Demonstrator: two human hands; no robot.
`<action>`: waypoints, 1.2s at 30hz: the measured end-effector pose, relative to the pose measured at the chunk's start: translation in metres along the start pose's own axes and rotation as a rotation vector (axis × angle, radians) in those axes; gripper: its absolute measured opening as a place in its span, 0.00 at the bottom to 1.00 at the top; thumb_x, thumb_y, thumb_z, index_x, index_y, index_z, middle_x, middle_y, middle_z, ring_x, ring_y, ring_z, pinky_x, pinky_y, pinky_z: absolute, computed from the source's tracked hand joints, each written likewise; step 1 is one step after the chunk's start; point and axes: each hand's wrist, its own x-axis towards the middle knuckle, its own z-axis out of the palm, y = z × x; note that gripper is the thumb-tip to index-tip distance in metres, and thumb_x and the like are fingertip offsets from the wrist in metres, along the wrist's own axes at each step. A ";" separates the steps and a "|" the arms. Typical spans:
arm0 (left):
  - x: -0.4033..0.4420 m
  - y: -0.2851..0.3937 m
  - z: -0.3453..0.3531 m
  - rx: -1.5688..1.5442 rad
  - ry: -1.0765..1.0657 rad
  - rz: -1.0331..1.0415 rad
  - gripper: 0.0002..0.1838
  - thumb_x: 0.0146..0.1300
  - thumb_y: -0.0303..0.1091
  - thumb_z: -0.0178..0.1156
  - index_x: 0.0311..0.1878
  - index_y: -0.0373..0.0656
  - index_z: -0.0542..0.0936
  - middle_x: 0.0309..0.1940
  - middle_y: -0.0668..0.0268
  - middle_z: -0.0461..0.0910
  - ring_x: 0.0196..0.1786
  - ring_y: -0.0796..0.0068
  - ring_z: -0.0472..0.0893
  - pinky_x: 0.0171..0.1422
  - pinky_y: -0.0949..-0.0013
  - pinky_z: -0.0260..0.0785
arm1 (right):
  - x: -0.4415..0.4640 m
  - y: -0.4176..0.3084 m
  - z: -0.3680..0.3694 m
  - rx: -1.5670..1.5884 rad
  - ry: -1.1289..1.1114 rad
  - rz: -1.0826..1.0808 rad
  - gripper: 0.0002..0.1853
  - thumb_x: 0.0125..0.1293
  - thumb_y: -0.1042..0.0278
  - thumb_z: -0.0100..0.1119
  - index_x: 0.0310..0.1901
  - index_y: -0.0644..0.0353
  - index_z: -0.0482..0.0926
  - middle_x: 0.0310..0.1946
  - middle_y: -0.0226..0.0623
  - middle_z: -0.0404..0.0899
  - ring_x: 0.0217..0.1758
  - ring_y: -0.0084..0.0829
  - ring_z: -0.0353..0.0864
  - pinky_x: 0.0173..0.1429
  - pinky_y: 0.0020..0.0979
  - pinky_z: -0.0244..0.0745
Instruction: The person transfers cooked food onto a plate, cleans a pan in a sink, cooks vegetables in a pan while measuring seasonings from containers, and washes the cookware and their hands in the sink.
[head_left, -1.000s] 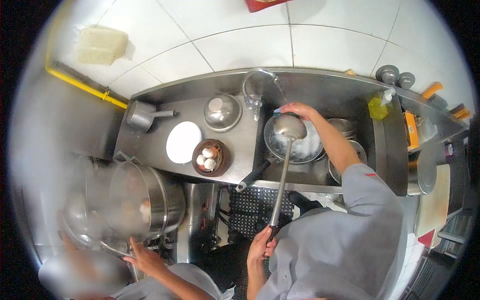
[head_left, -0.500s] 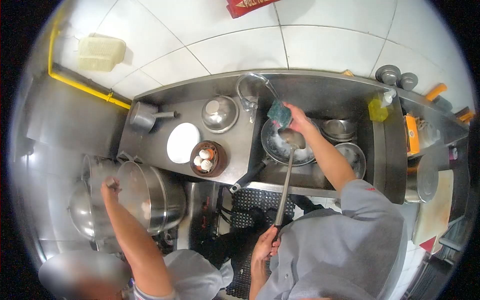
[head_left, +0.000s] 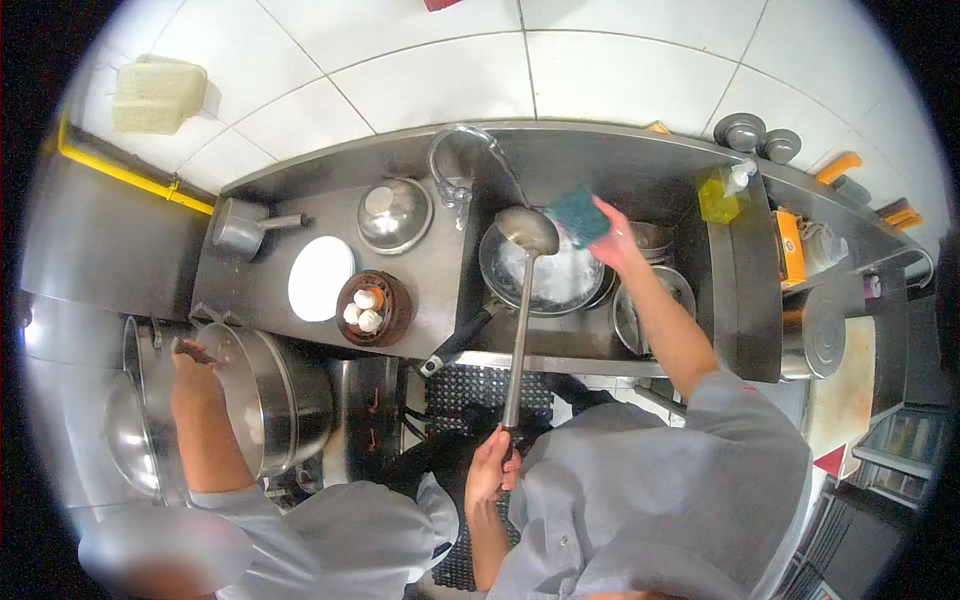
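Note:
My left hand [head_left: 490,466] is closed around the dark handle end of a long metal ladle [head_left: 520,330]. The ladle's bowl is under the running tap [head_left: 470,160], above a frying pan [head_left: 560,282] with whitish, foamy water in the sink. In my right hand [head_left: 618,243] is a dark green scouring pad [head_left: 580,216], held just right of the ladle's bowl. The pan's black handle [head_left: 458,340] sticks out over the sink's front edge.
More metal pans [head_left: 668,300] lie at the sink's right. On the left counter are a white plate [head_left: 320,280], an upturned bowl [head_left: 395,215], a saucepan [head_left: 240,230] and a steamer basket [head_left: 385,322] with buns. Left, a co-worker's hand [head_left: 195,372] is over large pots [head_left: 290,400].
The ladle's bowl has moved up from over the pan to the tap. The scouring pad has moved to the right of the bowl. My view has shifted slightly, and the co-worker's arm has moved.

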 end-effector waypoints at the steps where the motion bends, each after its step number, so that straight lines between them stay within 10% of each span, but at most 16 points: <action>1: 0.001 0.003 0.002 0.030 0.018 -0.005 0.19 0.73 0.45 0.49 0.64 0.54 0.68 0.16 0.75 0.62 0.13 0.88 0.57 0.13 0.81 0.49 | 0.024 0.010 0.008 0.005 -0.001 -0.029 0.22 0.68 0.57 0.54 0.56 0.64 0.74 0.54 0.44 0.78 0.54 0.40 0.78 0.61 0.41 0.70; 23: -0.003 0.019 0.003 0.055 0.108 -0.008 0.19 0.73 0.42 0.51 0.64 0.52 0.69 0.16 0.76 0.60 0.13 0.89 0.54 0.15 0.80 0.45 | 0.078 0.032 0.097 0.440 -0.078 -0.221 0.24 0.65 0.56 0.53 0.56 0.65 0.73 0.55 0.46 0.76 0.56 0.46 0.75 0.65 0.46 0.67; 26: 0.000 0.018 -0.003 0.138 0.126 0.019 0.21 0.69 0.42 0.56 0.64 0.51 0.72 0.17 0.70 0.70 0.13 0.83 0.62 0.17 0.75 0.56 | 0.045 0.012 0.083 0.180 -0.062 -0.156 0.20 0.63 0.57 0.57 0.51 0.62 0.77 0.52 0.39 0.79 0.55 0.39 0.76 0.64 0.45 0.67; 27: -0.001 0.014 -0.006 0.131 0.127 0.014 0.21 0.69 0.42 0.56 0.64 0.51 0.72 0.17 0.70 0.70 0.13 0.83 0.62 0.17 0.75 0.56 | 0.021 -0.002 0.073 -0.067 0.083 -0.260 0.19 0.65 0.61 0.57 0.54 0.62 0.76 0.52 0.37 0.79 0.54 0.36 0.77 0.63 0.41 0.68; 29: 0.001 0.006 -0.010 0.897 0.396 0.663 0.23 0.65 0.41 0.61 0.63 0.50 0.75 0.25 0.59 0.81 0.19 0.77 0.75 0.27 0.68 0.69 | -0.032 -0.029 0.027 -0.857 0.275 -0.390 0.21 0.68 0.61 0.58 0.58 0.63 0.76 0.55 0.38 0.79 0.57 0.29 0.77 0.62 0.27 0.68; 31: -0.026 0.030 0.012 0.907 0.478 0.534 0.22 0.62 0.41 0.63 0.59 0.50 0.77 0.34 0.53 0.83 0.29 0.67 0.83 0.39 0.64 0.74 | -0.094 -0.042 -0.004 -1.506 0.422 -0.441 0.19 0.68 0.63 0.56 0.56 0.63 0.77 0.52 0.41 0.81 0.56 0.29 0.78 0.61 0.27 0.68; 36: -0.039 0.037 0.024 1.228 0.621 0.477 0.22 0.58 0.40 0.65 0.58 0.54 0.78 0.32 0.55 0.83 0.33 0.53 0.82 0.37 0.60 0.74 | -0.175 -0.027 -0.075 -1.503 0.576 -0.315 0.19 0.66 0.63 0.58 0.55 0.62 0.78 0.53 0.42 0.80 0.57 0.30 0.78 0.62 0.29 0.68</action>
